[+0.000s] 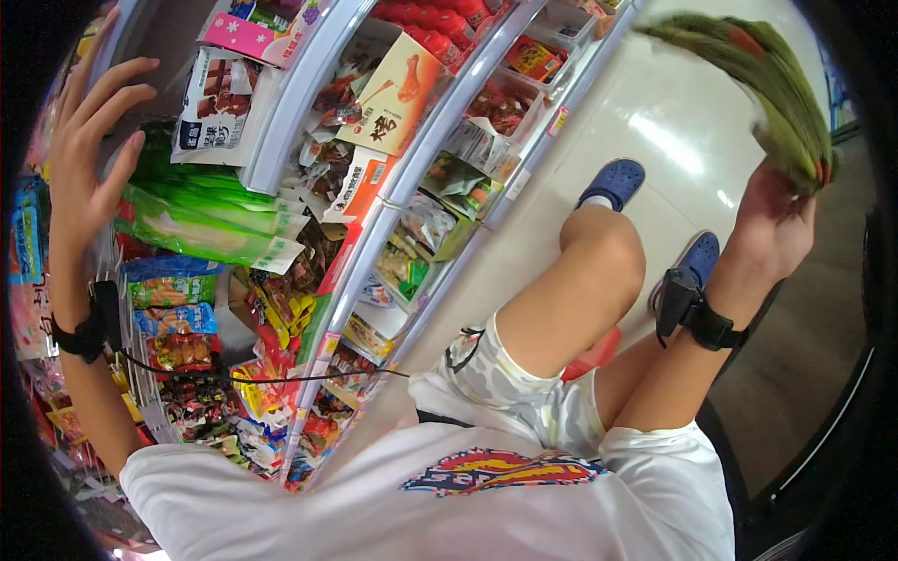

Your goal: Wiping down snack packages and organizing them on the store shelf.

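My left hand [88, 154] is raised at the left beside the snack shelves, fingers apart, with nothing in it. Nearest to it are long green plastic packets [203, 224] and a white snack box [217, 105]. It cannot be told whether the fingertips touch the shelf. Out to the right, my right hand [775, 217] grips a green, fuzzy cloth or duster [779, 91] with a few red patches. This item is blurred and spreads out above the hand, over the floor.
Tiered shelves with pale metal edges [428, 133] hold many packaged snacks, including an orange and cream box [400, 91]. Pale glossy floor tiles [673, 161] lie beside them. A red object [593, 356] shows between my legs. A dark surface [793, 350] stands at the right.
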`<move>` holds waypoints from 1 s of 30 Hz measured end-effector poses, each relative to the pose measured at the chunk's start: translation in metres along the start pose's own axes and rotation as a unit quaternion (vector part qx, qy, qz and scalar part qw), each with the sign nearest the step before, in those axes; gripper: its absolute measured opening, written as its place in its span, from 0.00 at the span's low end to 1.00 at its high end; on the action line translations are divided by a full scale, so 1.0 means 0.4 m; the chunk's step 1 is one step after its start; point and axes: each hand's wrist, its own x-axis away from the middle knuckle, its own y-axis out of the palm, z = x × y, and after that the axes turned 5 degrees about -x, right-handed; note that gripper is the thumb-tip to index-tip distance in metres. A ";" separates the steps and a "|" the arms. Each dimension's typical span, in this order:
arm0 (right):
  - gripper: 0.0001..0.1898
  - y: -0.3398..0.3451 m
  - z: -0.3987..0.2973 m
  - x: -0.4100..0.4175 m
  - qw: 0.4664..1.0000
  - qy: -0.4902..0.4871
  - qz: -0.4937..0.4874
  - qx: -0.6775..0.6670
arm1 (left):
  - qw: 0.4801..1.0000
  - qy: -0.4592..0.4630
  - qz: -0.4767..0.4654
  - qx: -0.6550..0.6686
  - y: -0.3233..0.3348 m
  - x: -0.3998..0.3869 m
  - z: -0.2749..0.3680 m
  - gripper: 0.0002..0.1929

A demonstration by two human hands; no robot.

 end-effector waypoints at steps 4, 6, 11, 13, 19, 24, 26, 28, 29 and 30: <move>0.28 0.022 0.082 0.000 0.924 -0.082 0.348 0.136 | 1.000 -0.001 -0.002 0.010 -0.020 -0.002 0.005 0.17; 0.25 -0.041 0.069 0.006 0.936 -0.049 0.334 0.102 | 1.000 -0.001 0.008 0.015 -0.023 0.001 0.004 0.17; 0.19 -0.174 0.057 0.016 0.908 -0.067 0.404 0.093 | 0.998 -0.005 0.046 0.036 0.004 -0.019 0.035 0.16; 0.17 -0.180 0.103 0.014 0.898 -0.072 0.406 0.150 | 0.999 -0.011 0.037 0.035 -0.006 -0.013 0.027 0.15; 0.15 -0.172 0.177 0.017 0.871 -0.057 0.448 0.193 | 0.999 -0.020 0.024 0.028 -0.036 -0.014 0.022 0.16; 0.14 -0.146 0.149 0.009 0.878 0.000 0.462 0.122 | 0.998 -0.030 0.029 0.044 -0.038 -0.016 0.031 0.15; 0.15 -0.122 0.110 0.010 0.938 0.017 0.343 0.046 | 0.997 -0.032 0.046 0.056 -0.042 -0.024 0.040 0.14; 0.18 -0.037 0.090 0.011 0.988 0.037 0.132 -0.064 | 0.997 -0.030 0.052 0.055 -0.033 -0.026 0.040 0.14; 0.21 0.026 0.091 0.004 0.993 0.039 0.043 -0.100 | 0.997 -0.030 0.052 0.051 -0.039 -0.021 0.041 0.15; 0.26 0.039 0.079 -0.003 0.985 0.070 -0.092 -0.127 | 0.997 -0.031 0.055 0.054 -0.039 -0.019 0.042 0.15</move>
